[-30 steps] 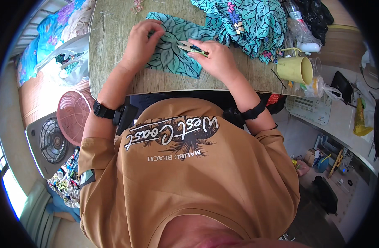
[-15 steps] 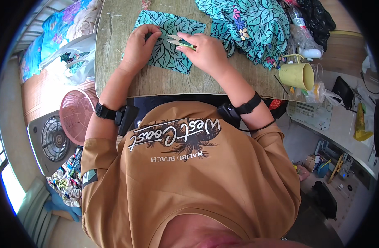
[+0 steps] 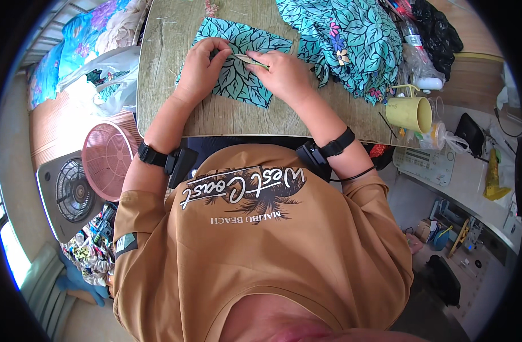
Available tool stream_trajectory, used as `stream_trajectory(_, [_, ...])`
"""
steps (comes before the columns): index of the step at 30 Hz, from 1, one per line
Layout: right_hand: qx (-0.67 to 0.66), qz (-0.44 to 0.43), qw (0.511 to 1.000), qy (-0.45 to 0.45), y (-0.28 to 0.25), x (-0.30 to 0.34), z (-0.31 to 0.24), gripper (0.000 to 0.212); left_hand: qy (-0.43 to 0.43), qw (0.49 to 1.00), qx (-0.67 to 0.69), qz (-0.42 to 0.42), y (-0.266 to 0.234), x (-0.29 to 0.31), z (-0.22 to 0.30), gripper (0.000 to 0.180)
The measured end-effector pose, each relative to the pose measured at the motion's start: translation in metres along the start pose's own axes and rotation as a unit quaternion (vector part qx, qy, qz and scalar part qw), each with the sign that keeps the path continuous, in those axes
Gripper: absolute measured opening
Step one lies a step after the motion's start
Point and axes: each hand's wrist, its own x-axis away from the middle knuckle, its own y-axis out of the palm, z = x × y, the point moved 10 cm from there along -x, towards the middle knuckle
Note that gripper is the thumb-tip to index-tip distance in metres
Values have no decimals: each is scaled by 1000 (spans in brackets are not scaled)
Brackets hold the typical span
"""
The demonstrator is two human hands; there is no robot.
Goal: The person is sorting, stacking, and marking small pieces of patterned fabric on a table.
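A piece of turquoise cloth point(image 3: 244, 85) with a black leaf print lies flat on the wooden table point(image 3: 158, 80). Over its left part, my left hand point(image 3: 204, 67) has thumb and index finger pinched together; what is between them is too small to make out. My right hand point(image 3: 285, 75) is closed around a small pair of thread snips point(image 3: 248, 59) with green on the handle. The snips' blades point left, close together, with their tips by my left fingertips.
A heap of matching leaf-print cloth point(image 3: 358, 45) lies at the far right. Beside it are a black plastic bag point(image 3: 435, 34), a bottle point(image 3: 412, 37) and a yellow mug point(image 3: 409, 114) near the table's right edge. A pink basket point(image 3: 107, 151) and a fan point(image 3: 73, 191) stand left.
The snips' blades were spread apart and have now come together. Their tips have moved up to my left fingertips. Everything sits slightly lower and further right in the picture.
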Motion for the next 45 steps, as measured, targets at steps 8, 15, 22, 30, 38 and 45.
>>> stream_trajectory(8, [-45, 18, 998, 29, -15, 4, 13, 33, -73, 984, 131, 96, -23, -1, -21, 9])
stream_trajectory(15, [-74, 39, 996, 14, -50, 31, 12, 37, 112, 991, -65, -26, -26, -33, 8, 22])
stream_trajectory(22, [-139, 165, 976, 9, -106, 48, 33, 37, 151, 923, -328, -135, 18, -21, 3, 52])
stream_trajectory(30, [10, 296, 948, 116, -181, 62, 90, 36, -21, 897, -436, -66, -41, -23, -67, 61])
stream_trajectory(38, [85, 308, 931, 178, -191, 61, 113, 32, -41, 916, -398, -31, -50, -21, -68, 61])
stream_trajectory(45, [99, 347, 927, 105, -198, 57, 102, 34, 58, 950, -307, 14, -36, -25, -19, 52])
